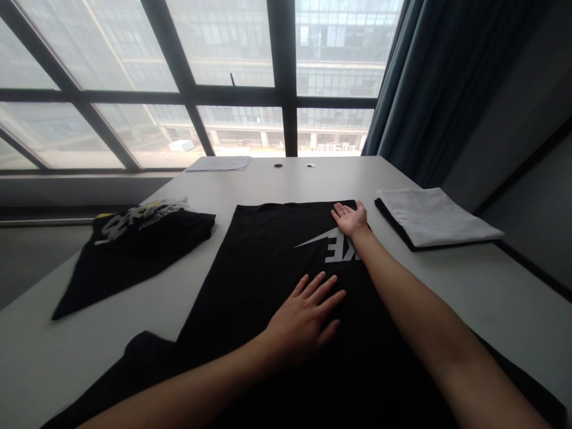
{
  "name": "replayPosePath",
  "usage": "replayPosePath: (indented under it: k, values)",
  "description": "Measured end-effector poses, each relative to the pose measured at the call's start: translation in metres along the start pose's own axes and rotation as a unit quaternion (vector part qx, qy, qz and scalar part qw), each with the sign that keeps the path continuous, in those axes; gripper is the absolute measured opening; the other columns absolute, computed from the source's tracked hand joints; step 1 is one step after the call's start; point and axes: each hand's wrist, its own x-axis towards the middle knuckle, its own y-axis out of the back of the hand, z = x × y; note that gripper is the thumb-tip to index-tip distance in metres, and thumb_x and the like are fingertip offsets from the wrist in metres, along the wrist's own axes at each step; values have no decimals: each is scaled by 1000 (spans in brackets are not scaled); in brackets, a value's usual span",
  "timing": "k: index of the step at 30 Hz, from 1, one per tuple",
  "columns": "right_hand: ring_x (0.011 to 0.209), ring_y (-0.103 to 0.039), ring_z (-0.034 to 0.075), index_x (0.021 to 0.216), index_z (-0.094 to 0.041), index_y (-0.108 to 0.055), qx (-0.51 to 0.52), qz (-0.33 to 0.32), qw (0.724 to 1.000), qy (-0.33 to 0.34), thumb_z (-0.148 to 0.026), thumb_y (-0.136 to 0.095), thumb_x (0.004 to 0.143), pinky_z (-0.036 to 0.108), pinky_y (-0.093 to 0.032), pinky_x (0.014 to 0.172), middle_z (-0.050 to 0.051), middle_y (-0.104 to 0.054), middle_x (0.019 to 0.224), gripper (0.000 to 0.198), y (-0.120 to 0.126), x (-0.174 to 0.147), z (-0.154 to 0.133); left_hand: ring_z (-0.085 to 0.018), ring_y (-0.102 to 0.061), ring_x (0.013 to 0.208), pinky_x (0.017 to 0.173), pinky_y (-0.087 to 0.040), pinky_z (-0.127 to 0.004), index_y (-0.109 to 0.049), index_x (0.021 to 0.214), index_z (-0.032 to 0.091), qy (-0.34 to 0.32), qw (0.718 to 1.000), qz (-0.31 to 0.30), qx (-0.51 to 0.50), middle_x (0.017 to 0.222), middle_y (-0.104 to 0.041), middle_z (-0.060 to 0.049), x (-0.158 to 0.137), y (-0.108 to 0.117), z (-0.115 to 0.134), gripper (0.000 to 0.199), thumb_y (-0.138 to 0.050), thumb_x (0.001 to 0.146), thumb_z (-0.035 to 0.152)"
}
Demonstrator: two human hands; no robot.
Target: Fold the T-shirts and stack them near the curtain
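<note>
A black T-shirt (263,256) lies spread over the white table, its straight far edge toward the window. A pale swoosh and partly covered letters (336,245) show near its far right corner. My left hand (308,319) rests palm down on the middle of the shirt, fingers spread. At the far right corner, my right hand (351,219) lies palm up with its fingers stretched out over the cloth. Nothing shows in either hand. The right forearm hides part of the print and of the shirt's right side.
On the left lies a crumpled dark garment (134,259) with white and yellow print. Folded white cloth (435,214) sits over a black piece at the right. Papers (218,164) lie at the far edge of the table (330,182), before the window; a blue curtain (429,89) hangs right.
</note>
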Motion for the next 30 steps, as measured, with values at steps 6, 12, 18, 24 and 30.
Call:
replayPosePath:
  k: [6,12,18,24,30]
  values:
    - [126,-60,16,111,-25,-63,12,92,991,95,-55,-19,97,39,-53,99,15,-65,124,55,12,23,-38,-29,-21,156,125,-21,-55,-35,158,32,7,1000,-12,2,168,-27,-3,0,3,0,59,-50,102,44]
    - [121,-64,20,120,-24,-61,-7,-46,999,4,-59,-29,101,41,-54,101,13,-66,130,51,-11,-8,-6,-29,-21,156,126,-20,-54,-35,158,33,-1,1000,-2,4,168,-28,-3,0,1,-1,59,-50,102,45]
    - [131,-58,24,136,-22,-53,0,-188,974,-125,-59,-33,102,47,-52,105,14,-62,136,54,-32,-67,44,-30,-24,155,125,-21,-55,-36,158,34,-4,1000,4,5,167,-29,-3,2,0,-2,56,-48,104,45]
    - [134,-55,23,137,-23,-52,-54,-73,993,-75,-55,-33,102,44,-54,103,15,-55,145,51,10,-54,-5,-29,-24,155,125,-21,-54,-38,157,34,-1,1000,8,4,167,-31,-3,1,0,-1,55,-48,104,46]
    - [141,-48,18,136,-31,-54,-55,61,994,77,-52,-28,101,42,-48,110,9,-49,152,48,32,-40,-47,-28,-23,155,125,-19,-55,-36,158,33,4,1000,-8,10,167,-28,-4,0,4,0,55,-46,105,46]
